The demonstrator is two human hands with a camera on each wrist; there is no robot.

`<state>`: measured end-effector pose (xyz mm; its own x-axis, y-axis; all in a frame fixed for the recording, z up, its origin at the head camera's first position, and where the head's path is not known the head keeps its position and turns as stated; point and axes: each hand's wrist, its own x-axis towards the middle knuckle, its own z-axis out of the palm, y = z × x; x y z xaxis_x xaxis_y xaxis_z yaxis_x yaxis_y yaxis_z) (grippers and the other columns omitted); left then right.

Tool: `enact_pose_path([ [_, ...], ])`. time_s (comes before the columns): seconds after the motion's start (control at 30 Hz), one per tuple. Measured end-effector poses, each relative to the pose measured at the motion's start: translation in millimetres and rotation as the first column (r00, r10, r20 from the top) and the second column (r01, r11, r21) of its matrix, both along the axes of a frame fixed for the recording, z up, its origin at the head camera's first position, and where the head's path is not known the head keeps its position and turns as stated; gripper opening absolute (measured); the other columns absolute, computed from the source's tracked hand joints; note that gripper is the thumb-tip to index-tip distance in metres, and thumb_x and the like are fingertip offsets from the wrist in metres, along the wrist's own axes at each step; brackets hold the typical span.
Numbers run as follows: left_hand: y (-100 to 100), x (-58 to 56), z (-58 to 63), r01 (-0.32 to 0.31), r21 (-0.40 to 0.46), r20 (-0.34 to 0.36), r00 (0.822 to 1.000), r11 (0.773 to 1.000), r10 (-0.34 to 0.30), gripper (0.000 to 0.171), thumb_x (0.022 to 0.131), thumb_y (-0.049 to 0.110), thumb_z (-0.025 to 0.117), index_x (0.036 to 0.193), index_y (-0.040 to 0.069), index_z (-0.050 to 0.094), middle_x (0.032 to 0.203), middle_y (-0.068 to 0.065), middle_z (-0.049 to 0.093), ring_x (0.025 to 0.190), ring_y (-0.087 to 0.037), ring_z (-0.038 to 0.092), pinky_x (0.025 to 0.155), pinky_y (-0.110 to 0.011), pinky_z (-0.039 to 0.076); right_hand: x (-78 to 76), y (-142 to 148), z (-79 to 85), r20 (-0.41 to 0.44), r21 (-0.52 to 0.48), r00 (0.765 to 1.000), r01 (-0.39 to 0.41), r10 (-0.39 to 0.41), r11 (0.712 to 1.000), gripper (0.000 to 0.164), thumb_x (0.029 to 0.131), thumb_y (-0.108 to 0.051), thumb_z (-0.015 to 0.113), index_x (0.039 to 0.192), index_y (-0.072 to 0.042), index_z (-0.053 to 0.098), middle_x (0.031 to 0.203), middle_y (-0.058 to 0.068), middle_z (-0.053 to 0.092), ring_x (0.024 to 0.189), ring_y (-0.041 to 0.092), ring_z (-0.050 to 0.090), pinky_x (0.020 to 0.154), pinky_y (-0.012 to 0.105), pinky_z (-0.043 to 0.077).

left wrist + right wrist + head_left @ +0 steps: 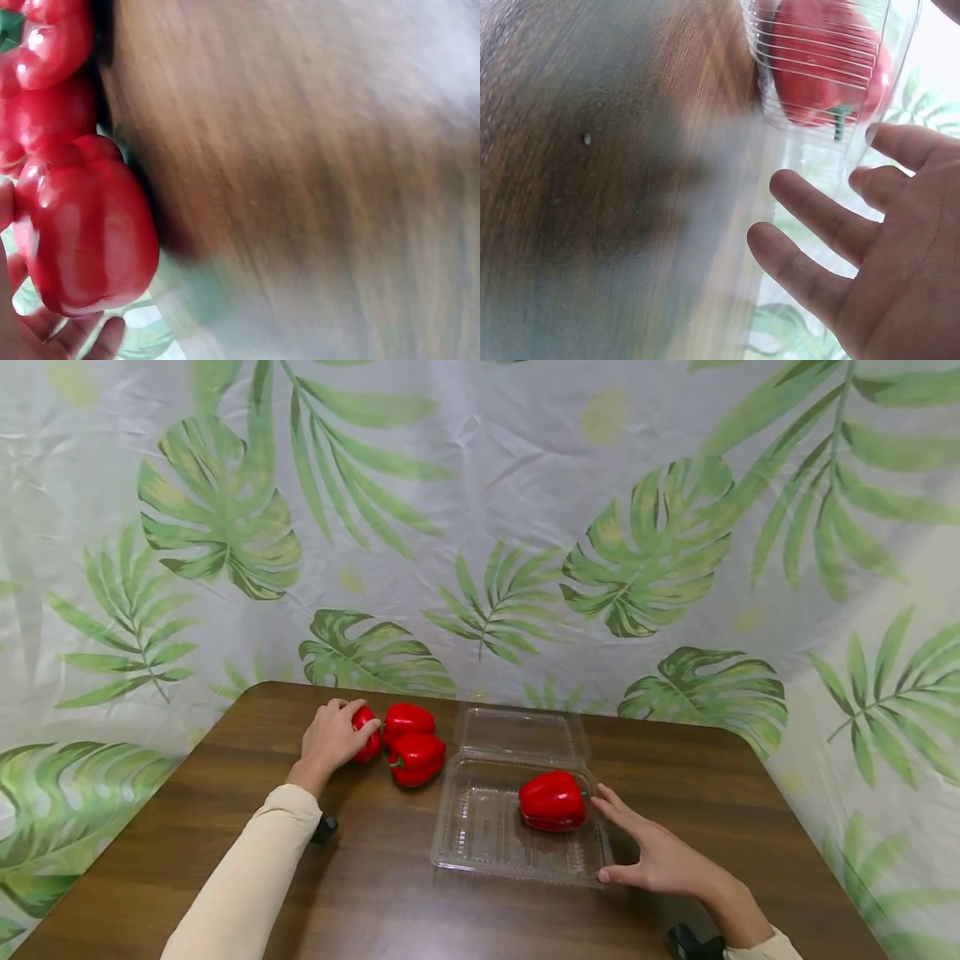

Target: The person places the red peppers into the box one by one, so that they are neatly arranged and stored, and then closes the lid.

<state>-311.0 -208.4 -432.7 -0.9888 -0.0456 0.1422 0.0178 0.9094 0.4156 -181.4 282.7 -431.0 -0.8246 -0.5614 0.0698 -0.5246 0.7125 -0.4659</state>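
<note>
My left hand point(330, 735) is at the leftmost red bell pepper point(365, 735), with thumb and fingers around it. In the left wrist view, fingers show beyond that pepper's point(90, 232) lower side and part of the thumb at the left edge. Two more red bell peppers, one behind point(408, 720) and one in front point(417, 758), lie just right of it. A clear plastic clamshell container point(480, 860) stands with its lid folded back, one red bell pepper point(552, 802) lying inside. My right hand point(660, 856) spreads its fingers at the container's right side, fingertips right at the rim.
The brown wooden table point(375, 893) has rounded far corners. Behind it hangs a pale cloth point(517, 485) printed with green leaves. The container's clear lid point(521, 732) lies toward the table's far edge.
</note>
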Motion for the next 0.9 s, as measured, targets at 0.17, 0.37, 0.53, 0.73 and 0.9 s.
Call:
enact_pose_path([
  [0.17,-3,1.3,-0.1,0.006,0.040,-0.002,1.000,0.999,-0.006,0.059,0.095,0.043,0.054,0.141,0.008,0.048,0.144,-0.023,0.043,0.127,-0.043,0.046,0.093,-0.062,0.051,2.6,-2,0.5,-0.008,-0.011,1.000,0.000,0.000,1.000,0.089,0.085,-0.041,0.076,0.155,-0.007,0.033,0.162,0.025,0.025,0.139,0.047,0.041,0.096,0.057,0.050],
  [0.37,-13,4.2,7.9,0.076,-0.041,0.035,0.997,0.996,-0.075,0.053,0.096,0.034,0.051,0.145,0.013,0.049,0.143,-0.025,0.046,0.127,-0.047,0.048,0.099,-0.065,0.046,2.4,-2,0.0,-0.018,-0.008,1.000,0.001,-0.001,1.000,0.088,0.085,-0.041,0.075,0.155,-0.008,0.033,0.162,0.025,0.026,0.139,0.047,0.042,0.096,0.057,0.051],
  [0.53,-19,5.7,10.9,0.193,0.052,0.073,0.978,0.980,-0.196,0.052,0.094,0.021,0.052,0.144,0.006,0.049,0.149,-0.025,0.044,0.132,-0.048,0.046,0.106,-0.065,0.040,3.5,-1,-1.6,-0.014,-0.003,1.000,0.001,-0.001,1.000,0.088,0.086,-0.040,0.075,0.155,-0.007,0.033,0.161,0.026,0.025,0.138,0.048,0.042,0.094,0.055,0.052],
  [0.73,-32,7.4,19.7,0.194,0.116,0.113,0.972,0.974,-0.207,0.054,0.092,0.021,0.065,0.143,0.008,0.052,0.145,-0.028,0.045,0.130,-0.049,0.045,0.103,-0.062,0.044,0.9,-3,-0.3,-0.048,-0.008,0.999,-0.003,0.003,1.000,0.087,0.085,-0.041,0.076,0.154,-0.008,0.034,0.161,0.024,0.028,0.137,0.046,0.045,0.095,0.055,0.052],
  [0.9,-34,9.1,30.1,0.244,0.088,0.200,0.945,0.966,-0.257,0.059,0.087,0.011,0.067,0.143,0.004,0.050,0.144,-0.029,0.047,0.126,-0.048,0.049,0.101,-0.059,0.047,1.3,-2,-1.0,-0.033,0.005,0.999,0.003,-0.003,1.000,0.086,0.085,-0.043,0.075,0.154,-0.010,0.035,0.161,0.021,0.029,0.136,0.044,0.047,0.094,0.051,0.053],
])
